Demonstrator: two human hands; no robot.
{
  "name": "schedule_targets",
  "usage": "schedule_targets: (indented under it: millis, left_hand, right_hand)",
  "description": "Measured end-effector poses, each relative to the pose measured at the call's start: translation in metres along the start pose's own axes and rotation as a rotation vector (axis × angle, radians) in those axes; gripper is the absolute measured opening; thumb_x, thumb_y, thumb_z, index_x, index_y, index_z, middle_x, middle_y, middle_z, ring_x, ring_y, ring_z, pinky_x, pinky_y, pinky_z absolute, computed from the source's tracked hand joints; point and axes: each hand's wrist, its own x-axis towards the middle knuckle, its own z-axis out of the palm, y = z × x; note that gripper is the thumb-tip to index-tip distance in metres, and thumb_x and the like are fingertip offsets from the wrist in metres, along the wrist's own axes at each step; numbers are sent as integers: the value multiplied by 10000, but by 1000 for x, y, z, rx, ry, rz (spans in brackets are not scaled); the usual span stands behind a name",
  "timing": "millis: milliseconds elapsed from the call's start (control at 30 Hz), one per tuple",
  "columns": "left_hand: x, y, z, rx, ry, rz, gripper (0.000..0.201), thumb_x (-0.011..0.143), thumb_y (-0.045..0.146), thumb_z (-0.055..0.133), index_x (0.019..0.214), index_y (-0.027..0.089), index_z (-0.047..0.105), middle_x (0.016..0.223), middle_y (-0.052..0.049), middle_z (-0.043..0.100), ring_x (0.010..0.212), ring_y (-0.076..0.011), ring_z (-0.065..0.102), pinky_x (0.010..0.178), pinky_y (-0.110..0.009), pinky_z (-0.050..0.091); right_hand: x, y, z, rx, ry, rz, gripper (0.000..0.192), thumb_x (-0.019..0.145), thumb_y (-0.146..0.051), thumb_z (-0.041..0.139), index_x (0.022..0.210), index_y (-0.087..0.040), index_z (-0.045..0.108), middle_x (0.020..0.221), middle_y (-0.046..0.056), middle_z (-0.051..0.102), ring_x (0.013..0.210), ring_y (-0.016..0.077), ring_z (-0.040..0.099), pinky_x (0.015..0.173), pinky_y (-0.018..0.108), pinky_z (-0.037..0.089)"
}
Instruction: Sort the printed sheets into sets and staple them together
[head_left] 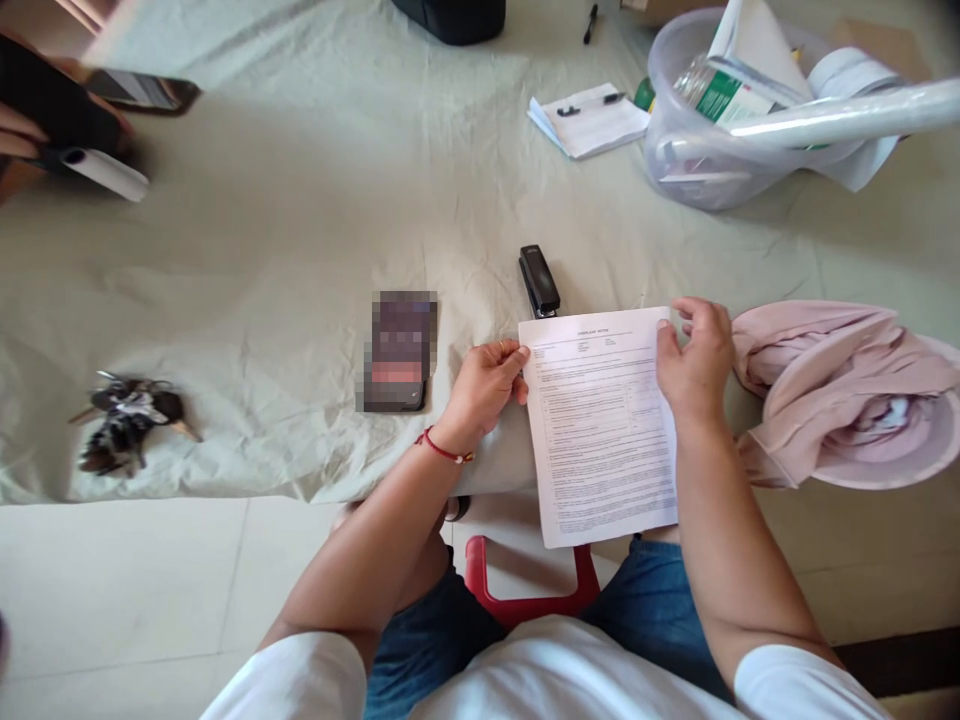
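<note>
Item: white printed paper sheet, lying at the near edge of the pale cloth-covered table, its lower end overhanging.
- Left hand is pinching the sheet's upper left corner.
- Right hand is pinching its upper right edge.
- Black stapler is lying just beyond the sheet, untouched; stapling looks not yet done.
- Dark phone left of the sheet; pink cloth right of it.

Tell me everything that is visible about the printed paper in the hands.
The printed paper is a white sheet, or several, covered with small black text under a heading. It lies flat, half on the cloth-covered table, its lower part overhanging the edge. The left hand pinches its upper left corner, the right hand its upper right. A black stapler sits just above it.
</note>
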Motion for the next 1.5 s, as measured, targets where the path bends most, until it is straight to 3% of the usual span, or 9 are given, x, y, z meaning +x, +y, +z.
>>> schedule_targets:
  millis: [100,200,300,433,533,967,1200,1333,1500]
  left_hand:
    - [2,-2,3,27,1,35,333,1076,134,610,750,165,673,490,46,552,405,-66,470,485,-187,306]
    - [4,-6,4,41,14,82,321,1064,151,618,748,169,671,495,48,552,409,-71,473,493,-193,318]
    - [5,-10,4,42,19,100,279,1049,183,641,772,172,678,508,49,558,417,-79,482,492,-200,313]
    - [5,-12,4,40,14,105,243,1039,200,649,801,169,692,506,48,563,418,-82,482,494,-200,312]
    - [5,-11,5,43,15,102,255,1044,191,635,796,170,685,494,50,555,414,-81,473,493,-201,303]
    - [2,-9,5,52,9,91,229,1027,217,651,806,179,696,472,46,546,409,-87,462,488,-210,293]
    - [4,-9,6,47,-10,59,234,1009,213,669,777,183,681,481,51,542,409,-83,461,485,-207,308]
    - [5,-5,9,-2,-19,-3,259,1005,166,666,747,177,661,496,53,541,399,-70,463,476,-198,306]
    - [4,0,11,-64,-45,-70,255,999,152,686,746,170,659,483,50,541,391,-64,463,463,-185,285]
  right_hand:
    - [-3,-22,8,-15,2,-225,258,1085,-282,530,1212,-246,751,1333,166,781,1286,337,722,1174,584,589]
    - [-8,-44,12,-56,-61,-307,320,1152,-284,468,1206,-256,782,1362,151,780,1389,342,679,1241,587,548]
    - [-13,-61,12,-114,-112,-323,370,1166,-279,454,1312,-260,794,1477,146,757,1608,393,539,1376,698,363]
    - [-19,-71,11,-193,-247,-314,417,1192,-356,445,1455,-278,759,1621,140,705,1723,441,405,1403,833,146]
    - [-21,-71,13,-200,-309,-306,443,1208,-362,408,1458,-263,760,1567,138,749,1715,433,430,1402,829,163]
    - [-22,-74,17,-132,-318,-313,446,1212,-379,418,1481,-260,753,1557,131,759,1701,419,458,1410,783,214]
    - [-25,-68,20,-82,-336,-284,431,1208,-356,423,1380,-255,805,1417,121,820,1674,396,498,1415,742,247]
    - [-23,-62,23,-43,-350,-258,416,1183,-350,459,1329,-251,836,1346,128,846,1609,395,571,1372,727,339]
    - [-1,-58,29,7,-409,-253,370,1147,-353,522,1117,-250,876,1118,123,872,1529,388,621,1326,664,417]
